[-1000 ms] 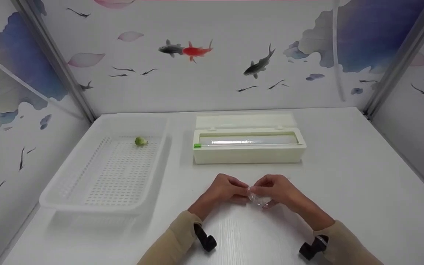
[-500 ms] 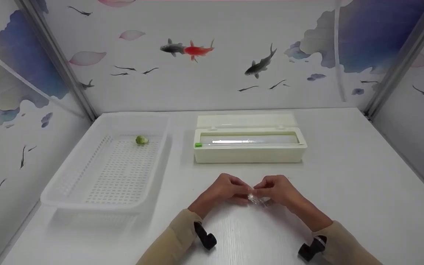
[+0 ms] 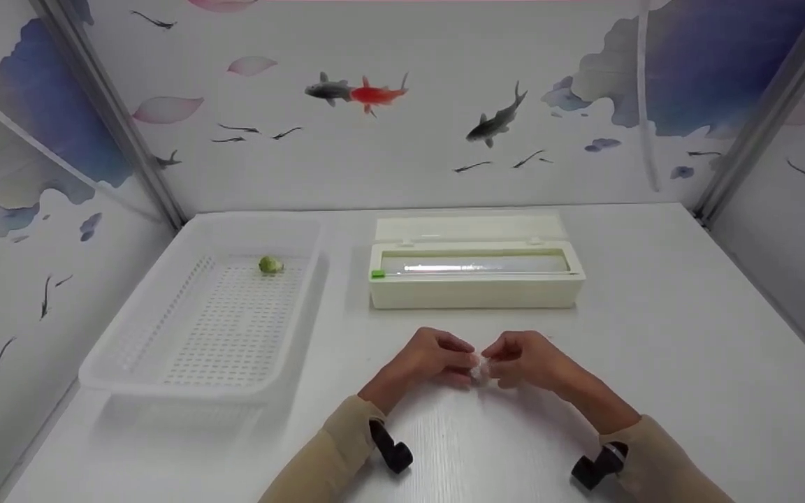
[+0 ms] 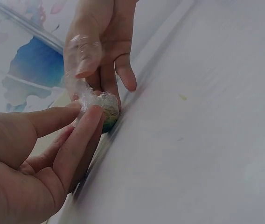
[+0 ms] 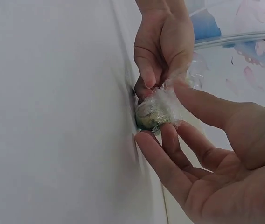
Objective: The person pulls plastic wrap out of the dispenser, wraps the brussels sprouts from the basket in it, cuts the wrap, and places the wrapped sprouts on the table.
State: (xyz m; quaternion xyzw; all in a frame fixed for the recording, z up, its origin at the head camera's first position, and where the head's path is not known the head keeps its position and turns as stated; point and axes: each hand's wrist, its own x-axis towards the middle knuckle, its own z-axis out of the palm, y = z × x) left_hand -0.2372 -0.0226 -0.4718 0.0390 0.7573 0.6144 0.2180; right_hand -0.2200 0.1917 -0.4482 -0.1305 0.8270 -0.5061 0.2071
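Note:
A small green Brussels sprout (image 5: 146,117) in crinkled cling film (image 5: 167,101) is between the two hands, just over the table. My left hand (image 3: 430,356) pinches the film-covered sprout with thumb and fingers, clearest in the left wrist view. From the other side my right hand (image 3: 532,360) has its thumb on the gathered film and its fingertips against the underside of the sprout, as the right wrist view shows. A loose piece of film (image 4: 83,49) lies over the right thumb. In the head view the hands mostly hide the sprout.
Behind the hands stands a cream cling film dispenser (image 3: 476,293), lid raised, with a green slider (image 3: 377,274) at its left end. A white perforated basket (image 3: 172,391) on the left holds another sprout (image 3: 270,265). Patterned panels wall the table's back and sides.
The right fingers have shifted on the film, and the film between the hands looks more bunched and closer to the left fingertips. The left hand has barely moved.

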